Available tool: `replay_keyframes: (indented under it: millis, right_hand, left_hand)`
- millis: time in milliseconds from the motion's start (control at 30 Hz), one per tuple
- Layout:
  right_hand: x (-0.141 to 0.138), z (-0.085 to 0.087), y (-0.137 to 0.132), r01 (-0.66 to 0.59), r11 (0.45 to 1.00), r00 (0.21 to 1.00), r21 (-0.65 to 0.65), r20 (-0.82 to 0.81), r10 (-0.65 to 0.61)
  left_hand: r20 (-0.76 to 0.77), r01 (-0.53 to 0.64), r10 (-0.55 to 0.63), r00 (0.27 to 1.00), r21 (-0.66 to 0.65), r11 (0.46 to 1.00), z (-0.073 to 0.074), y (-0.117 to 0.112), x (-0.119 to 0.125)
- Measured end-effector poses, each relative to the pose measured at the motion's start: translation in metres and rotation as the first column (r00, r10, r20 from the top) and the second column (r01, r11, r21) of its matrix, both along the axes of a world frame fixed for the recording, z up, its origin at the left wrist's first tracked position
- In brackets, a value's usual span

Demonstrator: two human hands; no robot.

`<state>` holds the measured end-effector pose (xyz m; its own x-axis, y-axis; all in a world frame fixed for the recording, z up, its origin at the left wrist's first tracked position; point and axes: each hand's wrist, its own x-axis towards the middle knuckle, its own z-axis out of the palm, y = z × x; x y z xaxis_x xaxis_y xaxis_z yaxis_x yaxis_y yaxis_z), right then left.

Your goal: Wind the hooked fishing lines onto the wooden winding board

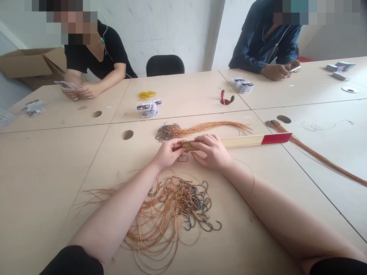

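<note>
Head view: left hand point(169, 151) and right hand point(210, 151) both closed on the plain end of wooden strip point(243, 140). Strip flat near centre of table point(43, 172), red tip toward right edge. Fingers and thumbs narrow, pinching; possibly a thin line between them, too small to tell. Hook pile point(183, 202) with tangled orange lines between both forearms, toward near edge, touching the left one. Second hook bundle point(172, 131) just beyond strip. Risks, as judged: forearm dragged across pile, barbs catching skin or knotting lines; strip skidding off-line if pinch slackened

left hand point(168, 152), right hand point(211, 152), fingers point(175, 143) pinched
</note>
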<state>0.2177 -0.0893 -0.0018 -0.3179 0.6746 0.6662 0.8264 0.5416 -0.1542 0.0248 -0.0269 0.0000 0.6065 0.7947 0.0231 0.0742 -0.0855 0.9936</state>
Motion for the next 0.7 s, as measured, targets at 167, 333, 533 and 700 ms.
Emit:
replay_keyframes:
  millis: [167,333,533,700]
  right_hand:
    - [-0.001,-0.001,-0.0001,0.028,0.998,1.0,0.061,0.001,-0.028]
    - [-0.0025,-0.0013,-0.0026,0.016,0.992,0.998,0.124,0.062,-0.024]
    - [-0.0018,0.0007,-0.0051,-0.013,0.983,0.998,0.186,0.066,0.0]
    - [-0.0021,-0.0008,-0.0044,0.001,0.981,0.999,0.192,0.039,-0.009]
  left_hand:
    - [-0.112,0.019,0.023,0.993,0.366,0.93,-0.0006,-0.0013,-0.0034]
    - [-0.091,0.018,0.083,0.992,0.771,0.637,0.0006,0.0037,-0.0077]
    - [-0.056,0.02,0.053,0.997,0.857,0.515,0.0008,0.0062,-0.0098]
    - [-0.062,0.016,0.068,0.996,0.847,0.532,0.0003,0.0056,-0.0084]
